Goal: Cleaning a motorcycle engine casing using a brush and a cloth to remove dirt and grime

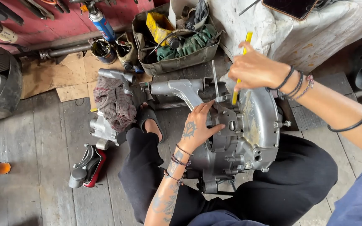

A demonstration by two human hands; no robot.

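The right hand (254,69) is closed around a yellow-handled screwdriver (240,67), its long axis near upright, tip pointing down into the grey cast-metal engine casing (248,125) that rests on the wooden plank floor (42,134) between the person's legs. The left hand (197,125) lies open-fingered against the casing, steadying it. The tip could slip off and gouge the casing or jab those left fingers, if pressed at an angle.

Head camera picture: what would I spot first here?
A big silver engine case sits in the middle, on the person's lap. The left hand rests on it while the right hand pokes a yellow-handled tool into it. A checked rag lies to the left.
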